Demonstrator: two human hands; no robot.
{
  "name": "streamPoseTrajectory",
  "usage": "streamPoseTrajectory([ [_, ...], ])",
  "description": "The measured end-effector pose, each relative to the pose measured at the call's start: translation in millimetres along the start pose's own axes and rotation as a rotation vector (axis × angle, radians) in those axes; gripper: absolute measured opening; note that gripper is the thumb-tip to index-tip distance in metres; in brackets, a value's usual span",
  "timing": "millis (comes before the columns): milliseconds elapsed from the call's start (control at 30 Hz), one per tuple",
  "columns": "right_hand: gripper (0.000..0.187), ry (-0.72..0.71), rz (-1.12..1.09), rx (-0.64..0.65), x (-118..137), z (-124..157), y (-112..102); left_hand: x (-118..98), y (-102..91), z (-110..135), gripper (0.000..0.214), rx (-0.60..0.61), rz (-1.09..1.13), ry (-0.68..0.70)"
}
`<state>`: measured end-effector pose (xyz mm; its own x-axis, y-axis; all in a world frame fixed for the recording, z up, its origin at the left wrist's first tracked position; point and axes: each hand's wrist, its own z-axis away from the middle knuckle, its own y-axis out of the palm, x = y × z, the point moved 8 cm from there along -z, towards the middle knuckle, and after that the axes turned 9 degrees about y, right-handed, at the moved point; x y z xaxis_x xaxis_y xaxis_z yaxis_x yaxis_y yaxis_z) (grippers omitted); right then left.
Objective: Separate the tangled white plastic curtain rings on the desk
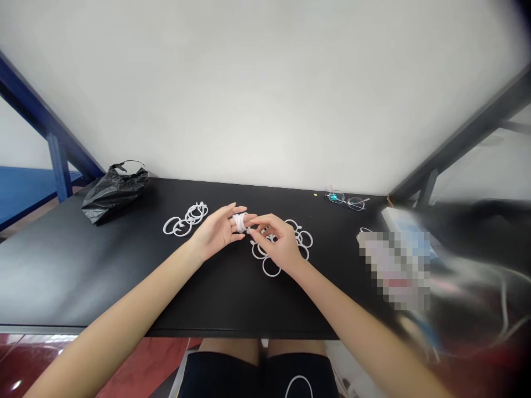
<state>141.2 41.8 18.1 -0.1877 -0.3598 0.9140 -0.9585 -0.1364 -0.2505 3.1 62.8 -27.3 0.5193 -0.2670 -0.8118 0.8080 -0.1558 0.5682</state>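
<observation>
- Setting: black tabletop [124, 265] against a plain white wall [265, 83]; blue frame [58, 160] at far left, dark frame [456, 143] at far right.
- Left hand [215, 232]: palm up above the middle of the tabletop, fingers extended and close together. Grip open, nothing clamped, but ring stack [239, 222] threaded over the fingers near the tips.
- Right hand [277, 240]: just beside the left fingertips, knuckles up. Grip nearly closed, thumb and forefinger pinched at the near edge of the ring stack; whether on one ring or several, cannot tell.
- Ring stack: several white rings packed side by side, carried on the left fingers, clear of the tabletop.
- Loose rings [302, 239]: white, flat on the tabletop under and behind the right hand, overlapping one another.
- Second ring group [194, 213]: left of the left hand, near but apart from it, partly bunched.
- Handling, judged from appearance: thin plastic hoops, very light, somewhat springy, smooth and probably slippery; prone to tangling where overlapped. Best taken at the rim between thumb and forefinger pads, one hoop at a time, with light pressure only to avoid bending.
- Surroundings: crumpled black bag [114, 190] at rear left; spectacles [346, 200] at rear right; blurred-out item [394, 265] at the right edge, not identifiable.
</observation>
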Motion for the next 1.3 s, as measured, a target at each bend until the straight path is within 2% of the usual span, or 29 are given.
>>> streamPoseTrajectory([
  [100,0.01,-0.013,0.082,-0.123,-2,-2,-12,-20,-5.1,2,0.035,-0.022,-0.007,0.076],
  [133,0.01,-0.029,0.151,-0.117,-2,-3,-11,-27,-6.9,2,0.037,-0.03,-0.038,0.113],
  [267,0.014,-0.13,0.495,0.064,-9,-3,10,-46,-7.2,6,0.047,-0.011,-0.142,0.213],
  [367,0.016,-0.106,0.599,0.097,-19,-4,18,-39,-0.7,5,0.049,0.065,-0.092,0.152],
  [500,0.018,-0.075,0.495,0.03,-18,-5,11,-23,4.1,4,0.05,0.122,-0.071,0.04],
  [700,0.004,-0.083,0.229,-0.274,2,-2,-25,-13,3.0,3,0.053,0.094,-0.05,-0.017],
  [767,0.004,-0.149,0.187,-0.25,10,-1,-24,-7,5.8,4,0.054,0.12,0.005,-0.059],
  [867,0.012,-0.231,0.171,-0.12,15,0,-14,-1,8.7,4,0.054,0.157,0.095,-0.09],
  [933,0.017,-0.241,0.187,-0.108,13,0,-13,0,8.4,4,0.054,0.162,0.12,-0.09],
  [1100,0.019,-0.094,0.148,-0.239,2,-2,-26,-5,8.2,3,0.051,0.169,0.109,-0.027],
  [1233,0.009,0.008,0.09,-0.13,-2,-3,-17,-6,12.7,4,0.055,0.251,0.01,0.013],
  [1300,0.014,0.057,0.055,-0.079,-5,-3,-11,-4,17.0,6,0.055,0.316,-0.058,0.028],
])
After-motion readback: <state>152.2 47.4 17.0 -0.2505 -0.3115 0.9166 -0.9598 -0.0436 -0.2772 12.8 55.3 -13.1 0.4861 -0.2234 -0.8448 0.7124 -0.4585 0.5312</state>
